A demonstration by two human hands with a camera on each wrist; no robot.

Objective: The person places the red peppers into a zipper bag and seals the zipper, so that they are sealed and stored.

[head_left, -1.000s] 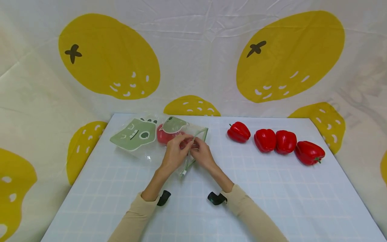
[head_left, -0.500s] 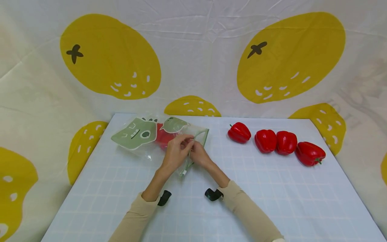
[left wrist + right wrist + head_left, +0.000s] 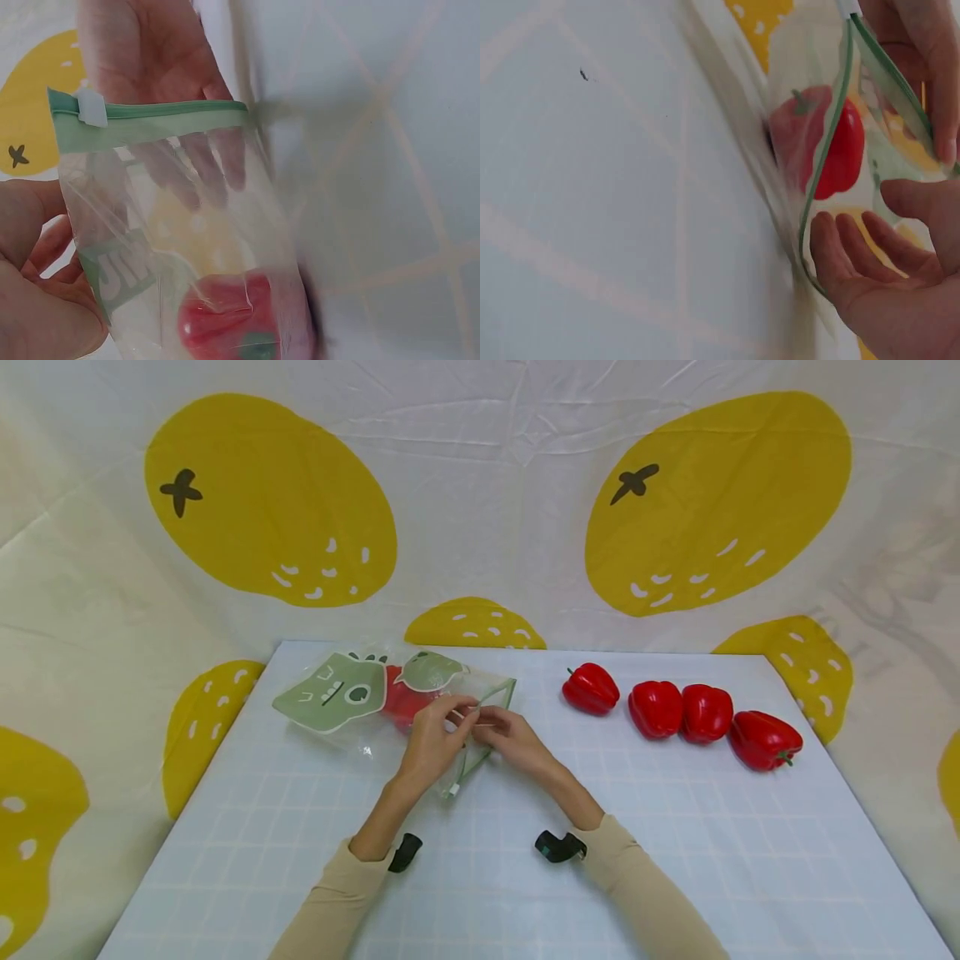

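A clear slider zip bag point(image 3: 330, 693) with green cartoon prints lies at the table's back left, a red bell pepper point(image 3: 847, 146) inside it. In the right wrist view its green-edged mouth gapes. My left hand point(image 3: 437, 735) pinches the bag's edge near the mouth. At the mouth, my right hand point(image 3: 900, 289) has loosely bent fingers, thumb apart from them, with nothing gripped. Its fingers show through the film in the left wrist view, though whether they are inside the bag I cannot tell. A white slider point(image 3: 91, 109) sits at one end of the zip.
Several red bell peppers stand to the right: a single pepper point(image 3: 591, 688), a touching pair with a near pepper point(image 3: 656, 709), and an end pepper point(image 3: 765, 741) on its side. A pale checked cloth point(image 3: 637, 893) covers the table. A fruit-print curtain point(image 3: 487, 510) hangs behind.
My right hand moved slightly left, then back right, and its fingers now lie more loosely at the bag's mouth. My left hand keeps its pinch. The pepper inside has turned or shifted slightly.
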